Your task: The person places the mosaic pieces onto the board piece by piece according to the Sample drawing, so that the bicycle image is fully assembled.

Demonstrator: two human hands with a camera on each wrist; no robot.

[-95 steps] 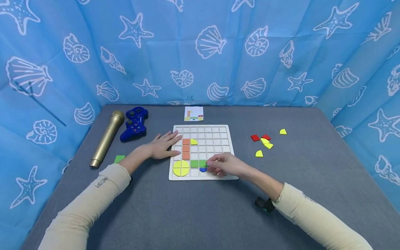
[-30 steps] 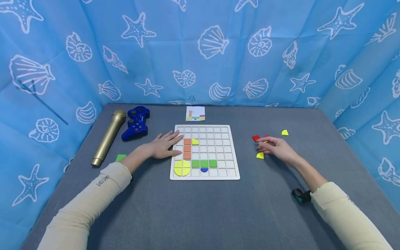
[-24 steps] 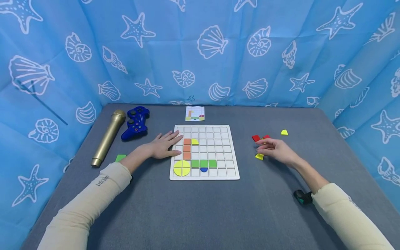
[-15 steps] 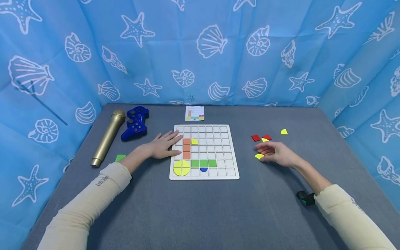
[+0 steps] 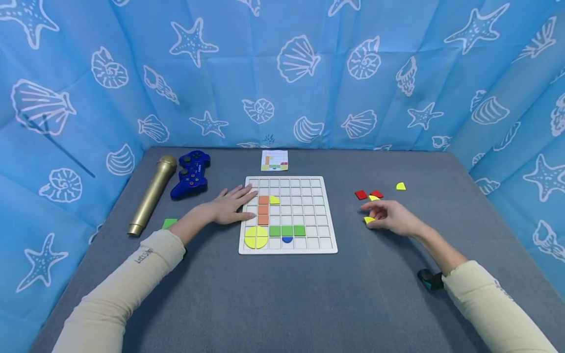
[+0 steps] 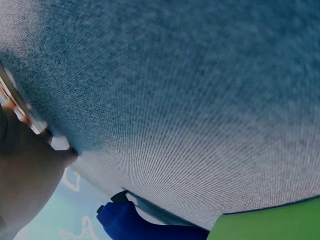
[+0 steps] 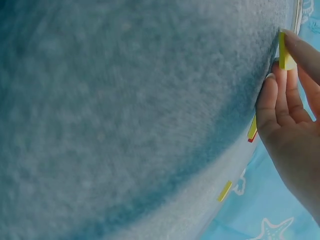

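Observation:
My left hand (image 5: 229, 206) lies with spread fingers on the left edge of a white grid board (image 5: 304, 179). On the board sit orange square tiles (image 5: 263, 210), green square tiles (image 5: 287, 231), a circle of yellow quarter-circle tiles (image 5: 256, 237), a single yellow quarter tile (image 5: 274, 200) and a blue half-round tile (image 5: 287, 240). My right hand (image 5: 393, 218), right of the board, pinches a yellow quarter-circle tile (image 5: 368, 220) at its thumb tip. The right wrist view shows this tile (image 7: 283, 52) edge-on against the thumb, curled fingers beside it. The index finger stretches out above it.
Two red tiles (image 5: 361, 195) and a yellow tile (image 5: 374, 198) lie just beyond my right hand, another yellow tile (image 5: 400, 186) farther right. A printed pattern card (image 5: 274, 160) lies behind the board. At left are a gold microphone (image 5: 152, 196), a blue game controller (image 5: 192, 174) and a green tile (image 5: 169, 223).
My right hand set the third green tile on the board and moved right to the loose tiles. The nearest yellow tile has shifted slightly with the thumb. The left hand has stayed put.

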